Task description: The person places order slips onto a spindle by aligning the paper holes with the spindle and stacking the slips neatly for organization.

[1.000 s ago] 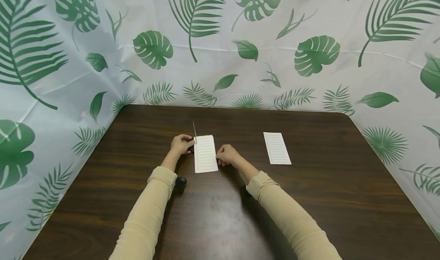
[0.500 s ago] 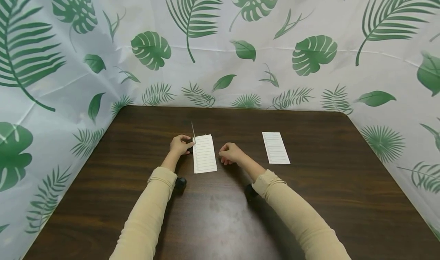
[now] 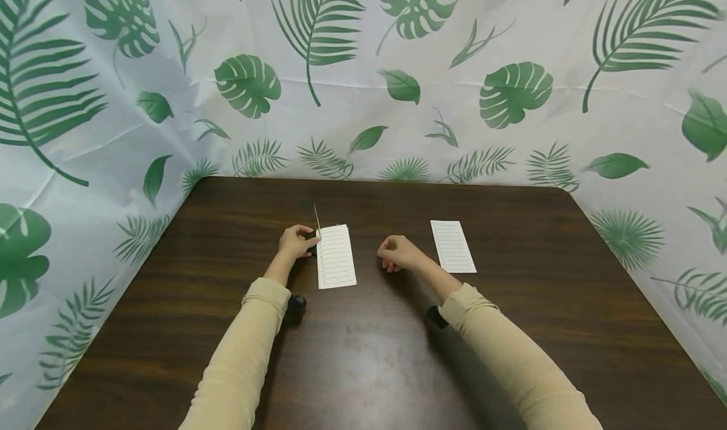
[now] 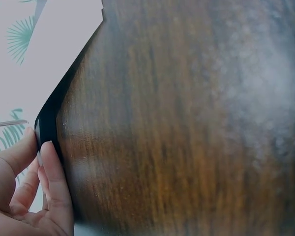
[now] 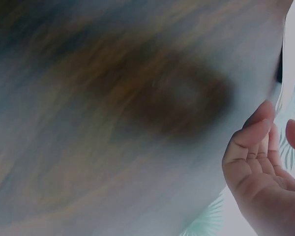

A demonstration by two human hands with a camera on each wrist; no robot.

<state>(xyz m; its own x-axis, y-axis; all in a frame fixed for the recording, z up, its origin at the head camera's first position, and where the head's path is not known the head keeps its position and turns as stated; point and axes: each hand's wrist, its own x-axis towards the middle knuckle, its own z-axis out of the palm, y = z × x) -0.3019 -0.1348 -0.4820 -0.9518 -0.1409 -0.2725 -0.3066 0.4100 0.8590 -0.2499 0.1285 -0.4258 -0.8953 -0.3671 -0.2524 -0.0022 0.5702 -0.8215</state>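
My left hand (image 3: 295, 242) grips the black base (image 4: 48, 125) of what looks like a bill spike, thumb on one side and fingers on the other. A thin metal spike (image 3: 317, 220) stands up from it at the upper left edge of a small stack of white lined slips (image 3: 337, 259). The stack lies over the base and hides most of it. My right hand (image 3: 397, 253) is apart from the stack on its right, fingers loosely curled, thumb spread away, holding nothing. A single lined slip (image 3: 453, 247) lies flat farther right, just beyond the right wrist.
The dark wood-grain table (image 3: 363, 354) reaches back to a white cloth (image 3: 352, 45) printed with green leaves, which also hangs at both sides. Black straps with small devices show under both beige sleeves (image 3: 241, 348).
The right hand has let go of the stack's right edge and moved away to the right. The left hand keeps its grip, and the stack has stayed in place.
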